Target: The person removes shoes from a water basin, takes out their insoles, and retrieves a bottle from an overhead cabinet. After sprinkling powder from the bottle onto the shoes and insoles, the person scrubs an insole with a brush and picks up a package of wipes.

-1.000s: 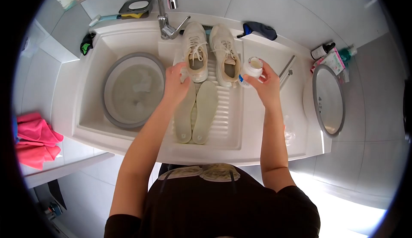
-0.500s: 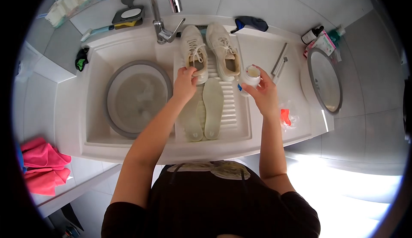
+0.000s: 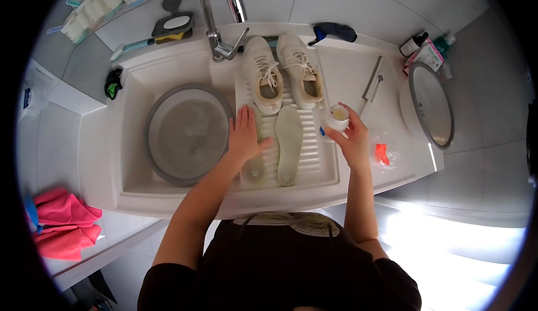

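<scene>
My left hand (image 3: 245, 138) lies over the left pale green insole (image 3: 255, 168), fingers stretched out and thumb apart, hiding its middle. My right hand (image 3: 355, 143) is wrapped round an uncapped white jar (image 3: 335, 122) with a blue mark on its side; something pale shows inside its mouth. Between the hands a second insole (image 3: 289, 148) rests on the ribbed washboard (image 3: 314, 159). Behind the insoles stand two off-white lace-up shoes, a left one (image 3: 259, 58) and a right one (image 3: 295, 58), toes toward the back wall.
A basin of cloudy water (image 3: 188, 143) sits in the sink at left, under the chrome faucet (image 3: 218, 44). Metal-looking sticks (image 3: 372, 81) and an orange item in clear plastic (image 3: 382, 154) lie at right. Another basin (image 3: 428, 106) leans against the wall. Pink cloth (image 3: 67, 221) hangs left.
My left hand has left the left shoe's heel and come down onto the left insole, its fingers opening out. The right hand still holds the jar. The whole view has shifted slightly.
</scene>
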Demonstrator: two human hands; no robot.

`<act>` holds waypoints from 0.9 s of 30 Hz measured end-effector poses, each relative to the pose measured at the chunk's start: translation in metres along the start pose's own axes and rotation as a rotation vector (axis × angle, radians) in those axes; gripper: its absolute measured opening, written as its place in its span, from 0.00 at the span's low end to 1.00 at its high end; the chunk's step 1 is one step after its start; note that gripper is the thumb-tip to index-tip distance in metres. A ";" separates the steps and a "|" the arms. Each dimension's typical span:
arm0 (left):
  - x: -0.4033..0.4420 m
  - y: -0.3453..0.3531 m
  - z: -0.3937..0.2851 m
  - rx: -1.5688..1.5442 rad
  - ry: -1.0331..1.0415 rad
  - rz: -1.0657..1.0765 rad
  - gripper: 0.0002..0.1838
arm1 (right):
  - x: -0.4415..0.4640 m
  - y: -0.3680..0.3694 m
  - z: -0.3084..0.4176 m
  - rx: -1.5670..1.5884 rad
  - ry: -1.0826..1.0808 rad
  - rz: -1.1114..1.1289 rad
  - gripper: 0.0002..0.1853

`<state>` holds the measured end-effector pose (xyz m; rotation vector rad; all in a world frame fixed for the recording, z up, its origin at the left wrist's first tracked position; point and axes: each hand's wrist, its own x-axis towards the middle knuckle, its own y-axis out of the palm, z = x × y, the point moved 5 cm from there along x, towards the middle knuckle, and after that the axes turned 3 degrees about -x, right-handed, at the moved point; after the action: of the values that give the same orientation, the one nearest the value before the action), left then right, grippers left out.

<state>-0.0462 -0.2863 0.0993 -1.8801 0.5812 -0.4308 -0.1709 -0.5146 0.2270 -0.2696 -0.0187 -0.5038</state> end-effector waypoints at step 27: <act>0.027 -0.002 -0.003 -0.112 0.118 -0.175 0.37 | 0.003 0.013 0.003 -0.032 0.001 0.011 0.33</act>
<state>-0.0254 -0.3032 0.1025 -2.0314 0.5295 -0.6384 -0.1624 -0.5044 0.2269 -0.3007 -0.0077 -0.4935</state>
